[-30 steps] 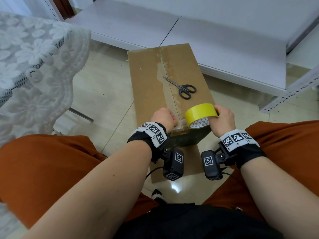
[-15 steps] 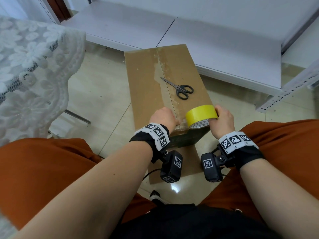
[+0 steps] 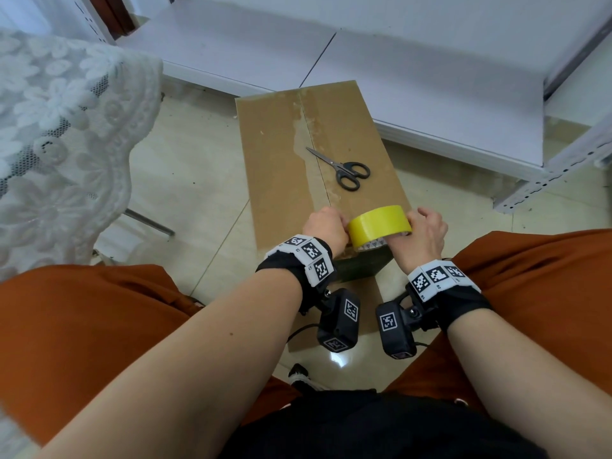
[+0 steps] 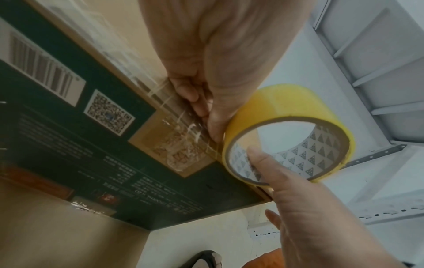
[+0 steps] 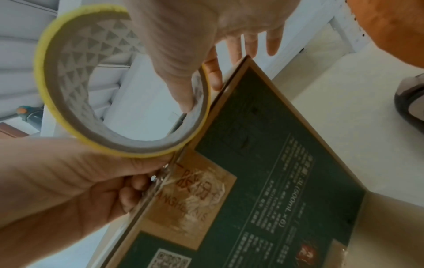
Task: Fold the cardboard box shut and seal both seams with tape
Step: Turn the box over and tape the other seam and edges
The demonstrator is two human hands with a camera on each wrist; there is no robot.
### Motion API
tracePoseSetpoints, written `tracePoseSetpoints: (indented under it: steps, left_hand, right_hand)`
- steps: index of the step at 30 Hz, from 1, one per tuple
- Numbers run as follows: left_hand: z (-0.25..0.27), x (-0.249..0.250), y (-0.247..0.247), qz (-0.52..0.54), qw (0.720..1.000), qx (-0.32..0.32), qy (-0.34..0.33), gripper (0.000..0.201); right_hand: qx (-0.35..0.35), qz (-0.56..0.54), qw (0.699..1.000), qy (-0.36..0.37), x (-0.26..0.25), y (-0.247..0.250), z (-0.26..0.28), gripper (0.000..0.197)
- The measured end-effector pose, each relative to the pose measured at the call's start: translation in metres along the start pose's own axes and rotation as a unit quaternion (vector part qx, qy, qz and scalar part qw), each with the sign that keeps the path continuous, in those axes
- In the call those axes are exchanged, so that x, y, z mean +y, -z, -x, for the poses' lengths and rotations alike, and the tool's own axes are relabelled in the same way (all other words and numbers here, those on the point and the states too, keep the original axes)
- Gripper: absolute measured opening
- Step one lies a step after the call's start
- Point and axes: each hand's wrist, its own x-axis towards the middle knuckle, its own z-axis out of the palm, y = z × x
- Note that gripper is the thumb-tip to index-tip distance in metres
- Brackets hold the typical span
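Head view: a closed cardboard box (image 3: 281,154) stands on the tiled floor (image 3: 185,180) between the seated person's knees, its two top flaps meeting along a central seam (image 3: 314,150) marked with old tape residue. A pair of black-handled scissors (image 3: 344,168) lies on the right flap, just beside the seam and well apart from both hands. At the near edge of the box top, the right hand (image 3: 422,238) grips a roll of yellow tape (image 3: 381,223), which stands on its edge over the near end of the seam. The left hand (image 3: 326,231) is curled at the box edge, touching the left side of the roll.

Left wrist view: the left hand's fingers (image 4: 195,101) pinch down at the top edge of the box's dark green printed end panel (image 4: 91,154), over crinkled clear tape; whether they hold a free tape end cannot be told. The thumb of the right hand (image 4: 259,163) hooks inside the roll's patterned core.

Right wrist view: the thumb lies inside the roll (image 5: 69,101), the other fingers outside it, against the box corner.

A white lace cloth (image 3: 59,134) hangs at the left; white shelf panels (image 3: 414,77) lie beyond the box.
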Motion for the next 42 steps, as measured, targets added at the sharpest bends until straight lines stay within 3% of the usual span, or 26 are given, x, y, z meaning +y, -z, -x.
tracePoseSetpoints:
  steps: [4,11,16,20,25,29,37,42]
  left_hand:
    - [-0.001,0.000,-0.002,-0.001,1.000,0.000,-0.005,0.014]
    - [-0.004,-0.001,-0.002,0.004,1.000,-0.003,0.000,0.016]
    - [-0.008,-0.003,-0.003,0.039,0.999,-0.014,0.008,0.004]
    - [-0.012,-0.004,-0.006,0.054,0.998,-0.016,0.013,0.014]
    - [-0.012,-0.004,-0.005,0.056,0.998,-0.014,0.013,0.004]
    - [-0.014,-0.004,-0.005,0.056,0.998,-0.017,0.013,0.008]
    - [-0.016,0.000,-0.008,0.020,0.999,-0.017,0.022,0.013]
    - [-0.016,0.015,-0.012,-0.008,1.000,0.005,-0.015,0.015]
  right_hand:
    - [-0.033,-0.067,0.997,0.009,-0.005,0.004,0.000,0.027]
    - [-0.024,-0.064,0.998,0.013,-0.008,0.007,0.005,0.025]
    - [0.010,-0.101,0.994,0.028,-0.004,0.014,-0.001,0.017]
    - [0.016,-0.099,0.994,0.035,-0.002,0.020,-0.001,0.019]
    - [0.012,-0.125,0.992,-0.003,0.006,0.021,-0.006,0.034]
    - [0.031,-0.137,0.990,-0.009,0.010,0.026,-0.008,0.019]
    - [0.023,-0.158,0.987,-0.004,0.019,0.028,-0.011,0.017]
    - [0.016,-0.154,0.988,-0.001,0.022,0.028,-0.010,0.015]
